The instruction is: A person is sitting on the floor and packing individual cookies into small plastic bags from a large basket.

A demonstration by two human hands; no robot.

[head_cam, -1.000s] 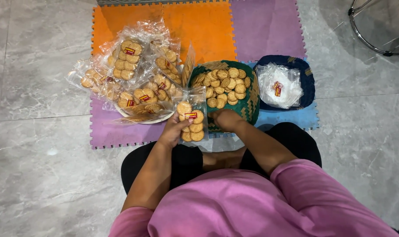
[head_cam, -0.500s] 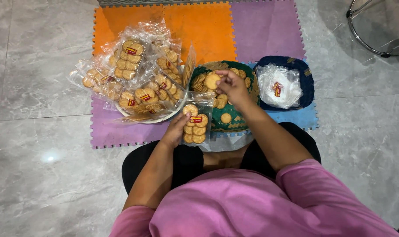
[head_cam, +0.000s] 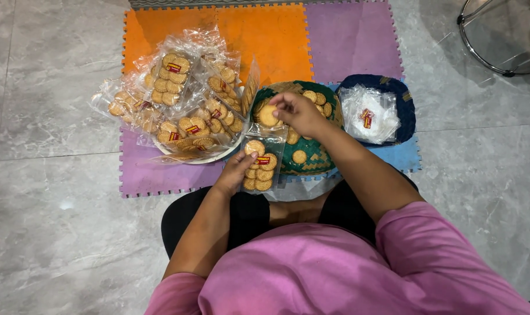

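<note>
My left hand (head_cam: 234, 174) holds a clear plastic bag (head_cam: 261, 164) part filled with round golden cookies, upright in front of my knees. My right hand (head_cam: 299, 111) reaches into the green woven basket (head_cam: 320, 160) and pinches a round cookie (head_cam: 268, 115) at its left side. Several loose cookies lie in that basket, partly hidden under my right hand and wrist.
A heap of filled cookie bags (head_cam: 177, 111) rests on a white plate at the left. A dark blue basket (head_cam: 406, 105) at the right holds empty clear bags (head_cam: 370, 114). All sit on coloured foam mats (head_cam: 276, 35) over grey floor tiles. A metal chair base (head_cam: 498, 41) stands top right.
My right hand left the bag, went up into the green basket and took hold of a cookie. The left hand keeps the bag nearly in place.
</note>
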